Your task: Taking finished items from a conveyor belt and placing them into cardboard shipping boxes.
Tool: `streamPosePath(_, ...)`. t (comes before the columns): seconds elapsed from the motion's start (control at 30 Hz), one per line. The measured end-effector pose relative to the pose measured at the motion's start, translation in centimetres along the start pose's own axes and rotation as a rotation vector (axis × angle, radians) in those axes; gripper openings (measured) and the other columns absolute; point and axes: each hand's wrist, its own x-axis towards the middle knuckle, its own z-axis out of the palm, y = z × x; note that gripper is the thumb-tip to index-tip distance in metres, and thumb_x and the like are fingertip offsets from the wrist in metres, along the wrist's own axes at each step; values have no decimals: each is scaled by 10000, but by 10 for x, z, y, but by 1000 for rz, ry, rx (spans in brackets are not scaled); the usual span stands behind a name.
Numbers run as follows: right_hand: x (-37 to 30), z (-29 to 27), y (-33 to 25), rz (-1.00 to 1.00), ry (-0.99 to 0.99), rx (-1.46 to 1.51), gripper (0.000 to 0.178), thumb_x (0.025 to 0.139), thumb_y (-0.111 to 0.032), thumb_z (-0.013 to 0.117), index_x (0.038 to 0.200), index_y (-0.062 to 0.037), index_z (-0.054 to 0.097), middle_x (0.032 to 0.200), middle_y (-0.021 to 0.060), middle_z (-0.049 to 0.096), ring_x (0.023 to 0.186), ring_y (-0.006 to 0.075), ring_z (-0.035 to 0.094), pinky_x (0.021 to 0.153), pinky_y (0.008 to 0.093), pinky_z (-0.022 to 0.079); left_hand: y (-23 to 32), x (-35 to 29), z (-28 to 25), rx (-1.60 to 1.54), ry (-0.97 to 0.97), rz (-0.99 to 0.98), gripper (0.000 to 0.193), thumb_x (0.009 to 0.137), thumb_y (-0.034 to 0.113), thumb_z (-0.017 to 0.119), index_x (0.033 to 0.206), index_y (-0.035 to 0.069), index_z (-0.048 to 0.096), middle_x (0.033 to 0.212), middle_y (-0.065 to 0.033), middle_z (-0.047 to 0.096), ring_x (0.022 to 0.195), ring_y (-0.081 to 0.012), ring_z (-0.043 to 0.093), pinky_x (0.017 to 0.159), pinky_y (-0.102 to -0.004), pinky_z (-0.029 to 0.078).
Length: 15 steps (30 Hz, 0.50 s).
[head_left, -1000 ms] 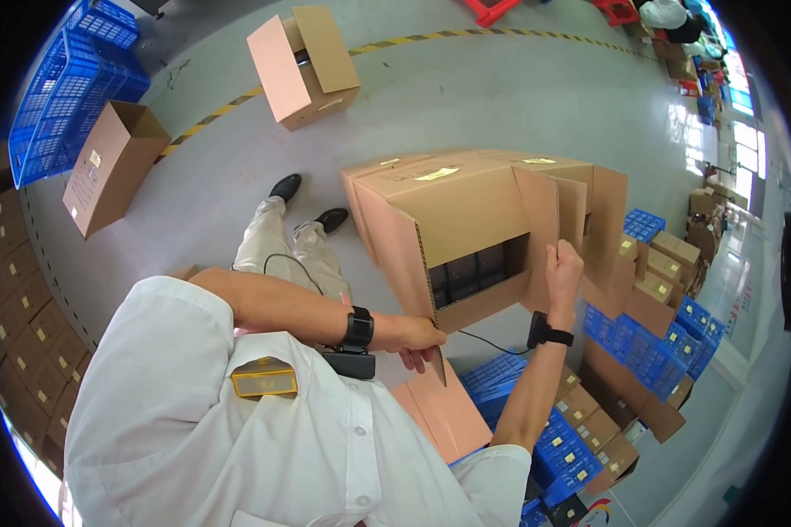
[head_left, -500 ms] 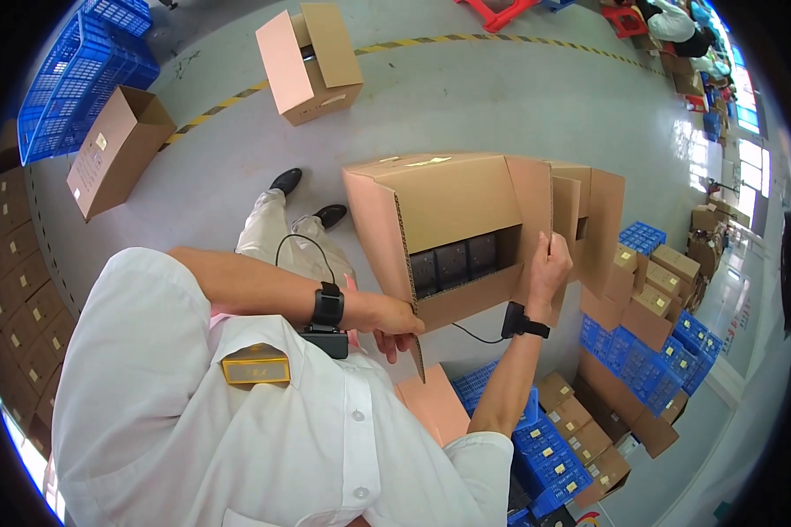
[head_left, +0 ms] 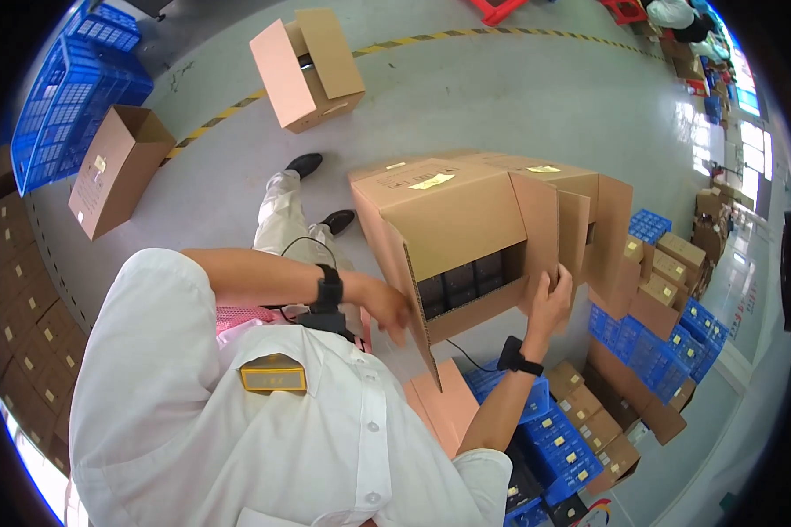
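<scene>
A large open cardboard box (head_left: pixel 444 198) stands in front of me, with dark block-like items (head_left: pixel 461 285) in rows inside it. Its flaps are folded outward. My right hand (head_left: pixel 549 303) has its fingers closed round the edge of the right flap (head_left: pixel 533 224). Beside the outer face of the left flap (head_left: pixel 424 307) is my left hand (head_left: pixel 385 307), pointing downward. Motion smears its fingers, so I cannot make out whether they grip anything. A black strap device sits on each wrist, with a thin cable running from it.
Behind the box stands a second open carton (head_left: pixel 608 228). More cartons (head_left: pixel 303 75) (head_left: pixel 119 171) stand on the floor, near a striped line. Blue crates (head_left: pixel 554 448) and small boxes are stacked at the lower right; other blue crates (head_left: pixel 79 97) stand far left. Stacked boxes (head_left: pixel 26 299) line the left side.
My left hand has come off the near corner of the left flap and moved up and slightly left. My right hand stays on the right flap, a little lower. The view has shifted slightly.
</scene>
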Motion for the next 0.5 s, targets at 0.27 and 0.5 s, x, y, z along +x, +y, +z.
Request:
streamPosePath(0.27,-106,-34,-39,467,86,-171,337,868,-75,598,1185,18,530,1160,192,564,1075,327,542,924,395,431,-99,-131,-100,-152,373,-163,394,830,347,677,1012,0,641,968,-112,668,914,-206,619,811,-325,484)
streamPosePath(0.5,-265,-35,-73,923,287,-19,406,898,-124,601,1250,43,485,1204,169,547,1098,284,534,939,367,434,-158,-226,-171,-290,573,-306,283,844,291,656,986,46,655,877,-66,673,811,-156,623,764,-308,492)
